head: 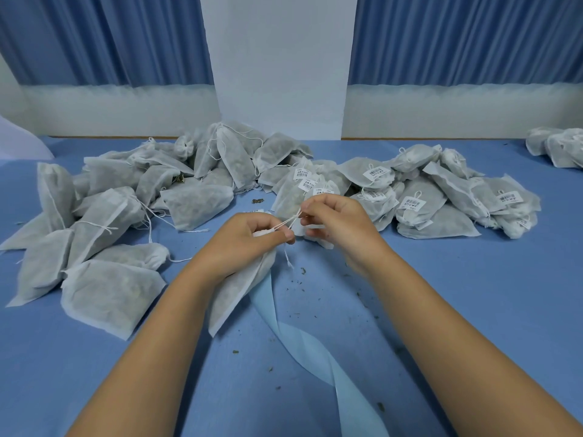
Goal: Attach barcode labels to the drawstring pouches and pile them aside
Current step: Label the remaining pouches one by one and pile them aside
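Two hands work one pouch [239,291] lying on the blue table [473,294] between them. The left hand [249,238] curls round its gathered neck, thumb pinching the drawstring [285,223]. The right hand [336,220] pinches the string's other end with bent fingers.

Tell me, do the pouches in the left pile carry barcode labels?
No, the left pile shows bare pouches only; the barcode labels sit on the right pile.

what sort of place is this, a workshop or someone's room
Probably a small hand-packing workroom. A blue-covered table holds a heap of unlabelled pouches and, further right, a heap of barcode-labelled pouches; the left hand and right hand pinch the drawstring of one more pouch. Blue curtains hang behind.
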{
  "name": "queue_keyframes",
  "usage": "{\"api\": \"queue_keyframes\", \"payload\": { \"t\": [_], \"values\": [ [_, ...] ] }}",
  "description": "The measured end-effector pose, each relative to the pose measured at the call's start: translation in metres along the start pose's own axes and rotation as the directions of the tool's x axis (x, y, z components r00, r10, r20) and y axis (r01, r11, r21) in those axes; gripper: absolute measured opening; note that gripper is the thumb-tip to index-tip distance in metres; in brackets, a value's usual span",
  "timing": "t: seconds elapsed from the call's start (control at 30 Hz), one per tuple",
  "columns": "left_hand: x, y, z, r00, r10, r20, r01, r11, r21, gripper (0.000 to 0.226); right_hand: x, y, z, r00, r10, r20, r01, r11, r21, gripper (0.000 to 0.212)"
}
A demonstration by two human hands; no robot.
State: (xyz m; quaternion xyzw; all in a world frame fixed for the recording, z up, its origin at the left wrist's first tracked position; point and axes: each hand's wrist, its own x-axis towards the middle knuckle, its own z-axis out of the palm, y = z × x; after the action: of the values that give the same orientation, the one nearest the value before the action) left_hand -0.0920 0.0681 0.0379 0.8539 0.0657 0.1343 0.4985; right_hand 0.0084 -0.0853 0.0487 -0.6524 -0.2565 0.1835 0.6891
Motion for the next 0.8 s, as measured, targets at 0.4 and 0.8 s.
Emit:
{"api": "queue_keyframes", "payload": {
  "t": [0.4, 0.8],
  "values": [
    [0.0, 0.005, 0.002, 0.997, 0.069, -0.024, -0.068, 0.997, 0.045, 0.013, 0.005, 0.001, 0.002, 0.976, 0.201, -0.083, -0.167, 0.937, 0.307, 0.02],
    [0.0, 0.003, -0.011, 0.971, -0.192, -0.145, 0.182, 0.98, -0.082, 0.02, -0.003, -0.009, 0.006, 0.999, -0.045, -0.014, 0.047, 0.941, 0.334, 0.016]
  ]
}}
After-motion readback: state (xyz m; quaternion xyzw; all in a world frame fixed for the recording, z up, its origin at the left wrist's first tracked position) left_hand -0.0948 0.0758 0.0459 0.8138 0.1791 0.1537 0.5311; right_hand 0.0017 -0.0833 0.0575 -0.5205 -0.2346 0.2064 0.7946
